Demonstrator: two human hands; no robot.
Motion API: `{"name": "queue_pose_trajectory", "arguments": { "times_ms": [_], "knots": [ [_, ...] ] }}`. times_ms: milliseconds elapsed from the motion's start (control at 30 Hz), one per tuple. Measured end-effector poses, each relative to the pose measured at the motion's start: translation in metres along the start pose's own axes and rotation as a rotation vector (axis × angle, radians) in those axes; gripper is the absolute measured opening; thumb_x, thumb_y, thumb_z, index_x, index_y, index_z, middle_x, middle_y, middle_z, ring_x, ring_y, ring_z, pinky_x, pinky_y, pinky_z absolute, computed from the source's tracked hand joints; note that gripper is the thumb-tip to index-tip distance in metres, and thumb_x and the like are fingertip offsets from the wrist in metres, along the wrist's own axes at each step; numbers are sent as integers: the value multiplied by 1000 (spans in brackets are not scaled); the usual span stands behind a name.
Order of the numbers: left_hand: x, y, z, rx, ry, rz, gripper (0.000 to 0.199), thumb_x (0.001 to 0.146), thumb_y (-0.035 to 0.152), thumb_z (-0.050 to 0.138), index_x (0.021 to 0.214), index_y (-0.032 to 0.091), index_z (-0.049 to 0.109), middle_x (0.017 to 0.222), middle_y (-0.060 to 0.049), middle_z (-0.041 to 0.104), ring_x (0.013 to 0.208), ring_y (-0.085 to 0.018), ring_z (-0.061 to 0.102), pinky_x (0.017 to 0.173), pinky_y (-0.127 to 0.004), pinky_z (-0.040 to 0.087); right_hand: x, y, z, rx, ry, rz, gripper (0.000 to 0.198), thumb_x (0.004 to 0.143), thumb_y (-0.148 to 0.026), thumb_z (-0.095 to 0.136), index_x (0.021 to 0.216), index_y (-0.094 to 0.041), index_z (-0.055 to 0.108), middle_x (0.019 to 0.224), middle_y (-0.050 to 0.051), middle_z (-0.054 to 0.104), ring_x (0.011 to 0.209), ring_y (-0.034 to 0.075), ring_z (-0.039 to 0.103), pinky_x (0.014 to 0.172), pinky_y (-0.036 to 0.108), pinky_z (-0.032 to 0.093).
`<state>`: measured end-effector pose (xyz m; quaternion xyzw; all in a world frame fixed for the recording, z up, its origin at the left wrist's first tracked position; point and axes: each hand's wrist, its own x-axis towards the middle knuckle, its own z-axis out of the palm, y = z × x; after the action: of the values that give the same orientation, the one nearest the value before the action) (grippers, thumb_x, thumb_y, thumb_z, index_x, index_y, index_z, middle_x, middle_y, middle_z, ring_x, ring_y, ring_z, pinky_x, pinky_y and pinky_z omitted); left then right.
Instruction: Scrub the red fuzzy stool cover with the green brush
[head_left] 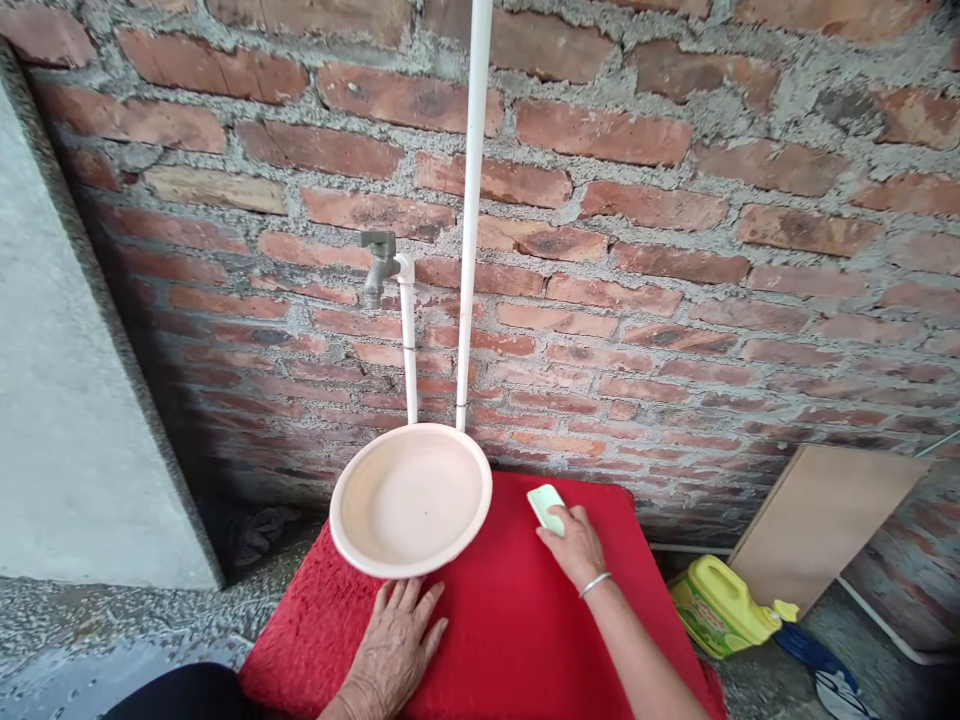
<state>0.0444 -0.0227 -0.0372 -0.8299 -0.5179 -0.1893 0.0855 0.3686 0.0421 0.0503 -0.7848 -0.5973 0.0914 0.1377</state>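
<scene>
My left hand [397,640] lies palm down on a red cloth [510,620], its fingers stretched out and the fingertips at the near rim of a pale pink basin [349,535]. Only a small dark speck shows inside the basin. To the right, my right hand [576,545] grips a pale green oblong block [544,505] low over the cloth or resting on it. Its far end sticks out beyond my fingers; whether it is a brush or a bar of soap I cannot tell. A bracelet circles my right wrist.
A grey tap [380,265] on a white pipe [409,350] stands behind the basin by the brick wall [600,210]. A yellow jug [724,605], a tan board [825,520] and a slipper [840,690] are at right. A pale slab [82,400] borders the left; the floor there is wet.
</scene>
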Motion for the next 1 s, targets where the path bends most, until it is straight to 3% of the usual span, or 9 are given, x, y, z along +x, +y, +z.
{"name": "queue_pose_trajectory", "arguments": {
  "times_ms": [233, 367, 433, 533, 700, 800, 900, 1000],
  "knots": [
    [3, 4, -5, -23, -3, -18, 32, 92, 35, 55, 122, 31, 66, 123, -7, 66, 115, -28, 59, 102, -48, 40, -19, 126, -63, -108, 26, 362, 47, 89, -50, 49, 126, -25, 62, 97, 7, 57, 89, 24, 64, 86, 34, 48],
    [5, 6, -7, -32, 20, 1, 32, 92, 34, 56, 123, 30, 65, 125, -7, 65, 118, -28, 58, 103, -49, 40, -30, 144, -77, -140, 55, 453, 53, 90, -54, 43, 128, -21, 59, 95, 10, 60, 95, 27, 64, 87, 38, 49],
    [5, 7, -8, -38, 19, -9, 32, 92, 34, 55, 123, 30, 65, 125, -7, 65, 119, -28, 57, 104, -48, 40, -31, 128, -74, -123, 66, 428, 51, 89, -55, 45, 126, -23, 61, 96, 9, 60, 95, 26, 65, 87, 37, 49],
    [5, 7, -9, -44, -7, -31, 32, 92, 34, 54, 123, 29, 65, 126, -7, 64, 121, -27, 56, 105, -47, 39, -26, 78, -58, -66, 74, 291, 44, 88, -51, 50, 121, -25, 64, 101, 9, 58, 91, 24, 65, 84, 34, 50],
    [5, 7, -10, -48, -21, -32, 33, 92, 32, 55, 123, 29, 65, 127, -7, 64, 121, -27, 55, 106, -48, 39, -15, -21, -12, 5, 50, 48, 33, 85, -46, 61, 115, -34, 67, 103, 3, 56, 90, 19, 63, 78, 27, 47],
    [4, 6, -9, -49, -17, -29, 33, 92, 32, 54, 123, 30, 64, 126, -7, 64, 119, -27, 56, 106, -48, 40, -13, -64, 14, 24, 23, -65, 32, 80, -43, 68, 111, -35, 68, 103, 2, 56, 92, 19, 61, 81, 26, 45],
    [4, 7, -10, -35, -23, -22, 33, 91, 31, 55, 123, 29, 65, 125, -7, 64, 118, -27, 57, 105, -48, 41, -12, -78, 26, 25, -5, -115, 30, 78, -43, 70, 107, -34, 69, 103, 2, 56, 92, 19, 60, 82, 26, 43],
    [5, 8, -12, -17, -36, -15, 34, 90, 30, 57, 123, 29, 65, 124, -7, 64, 116, -28, 57, 103, -49, 42, -9, -58, 21, 4, -10, -78, 33, 80, -43, 68, 112, -34, 68, 104, 2, 54, 93, 19, 60, 84, 27, 43]
  ]
}}
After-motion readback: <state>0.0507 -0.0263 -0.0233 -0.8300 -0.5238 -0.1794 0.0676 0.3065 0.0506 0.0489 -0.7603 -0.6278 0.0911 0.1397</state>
